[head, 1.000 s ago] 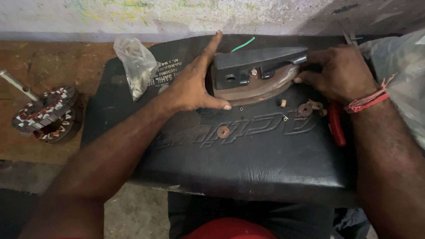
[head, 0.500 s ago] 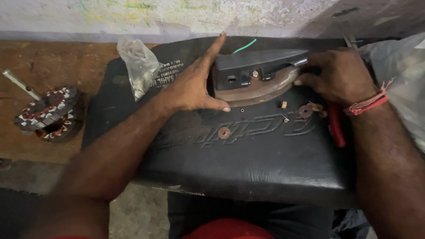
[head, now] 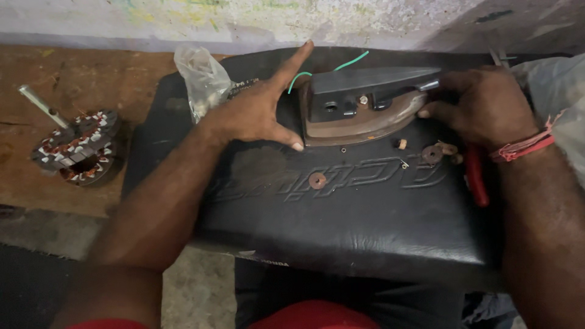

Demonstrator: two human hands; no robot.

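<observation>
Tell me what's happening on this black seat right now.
A person steadies an old clothes iron lying on its side on a black cushioned seat. The left hand presses against its wide rear end, and the right hand holds the pointed end. Small washers and screws lie loose on the seat below it. A plastic bag sits behind, and a wound motor core rests on the wooden bench.

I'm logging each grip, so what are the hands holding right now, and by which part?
Both hands brace the old clothes iron: the left hand presses against its blunt end, the right hand grips its pointed tip. It rests on the black cushion, not lifted.
</observation>
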